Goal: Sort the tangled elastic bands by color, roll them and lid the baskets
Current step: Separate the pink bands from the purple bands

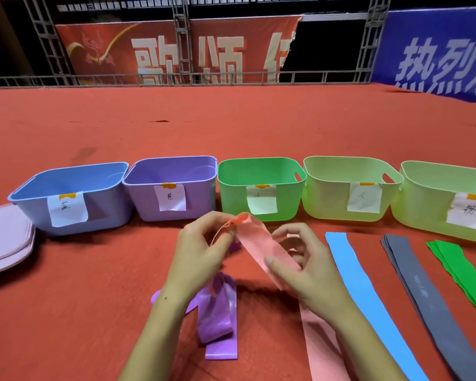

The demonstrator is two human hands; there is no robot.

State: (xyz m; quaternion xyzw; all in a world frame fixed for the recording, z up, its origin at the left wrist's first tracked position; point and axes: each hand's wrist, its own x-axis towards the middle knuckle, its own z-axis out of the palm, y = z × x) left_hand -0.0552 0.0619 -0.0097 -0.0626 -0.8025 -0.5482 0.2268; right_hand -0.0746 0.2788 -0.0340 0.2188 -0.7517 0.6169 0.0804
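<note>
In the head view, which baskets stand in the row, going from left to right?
Blue basket → purple basket → green basket → light green basket → second light green basket, cut by the right edge.

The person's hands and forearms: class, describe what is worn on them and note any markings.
Both the left hand and the right hand are bare: no gloves, rings, watch or sleeves show. The left forearm has a small dark mole near the wrist. Fingernails are short and unpainted.
</note>
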